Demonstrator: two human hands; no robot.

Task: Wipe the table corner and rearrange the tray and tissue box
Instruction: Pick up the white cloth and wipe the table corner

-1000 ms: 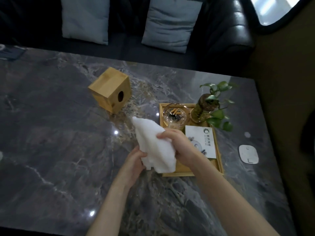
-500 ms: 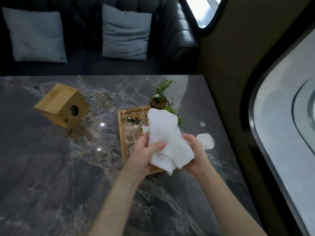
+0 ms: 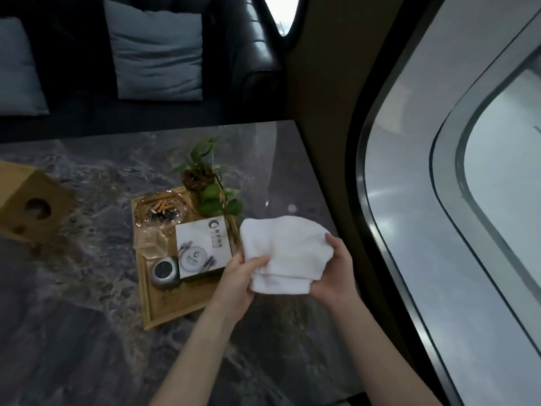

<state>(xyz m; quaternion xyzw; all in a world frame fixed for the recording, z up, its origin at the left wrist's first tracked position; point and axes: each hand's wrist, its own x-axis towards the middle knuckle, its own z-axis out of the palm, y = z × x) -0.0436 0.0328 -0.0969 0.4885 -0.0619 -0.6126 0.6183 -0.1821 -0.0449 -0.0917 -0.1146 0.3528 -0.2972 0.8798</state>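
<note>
Cloth [image 3: 288,253]: plain white. Table [image 3: 87,332]: dark grey marble, paler brown-grey veining. Tray [image 3: 175,312]: light yellow-brown wood. Tissue box [image 3: 26,206]: same tan wood, dark round hole. Card [image 3: 202,244]: white, dark logo and grey circular print. Ashtray [image 3: 161,213]: clear glass, orange-tipped butts. Plant [image 3: 213,197]: green leaves, brown pot. Cushions [image 3: 158,54]: muted grey-blue. Sofa [image 3: 257,39]: black.

On the table [image 3: 87,332], the tissue box [image 3: 27,205] sits left of the tray [image 3: 172,309]; ashtray [image 3: 159,212], card [image 3: 202,247] and plant [image 3: 202,180] stand in the tray; the sofa [image 3: 234,54] lies behind.
</note>
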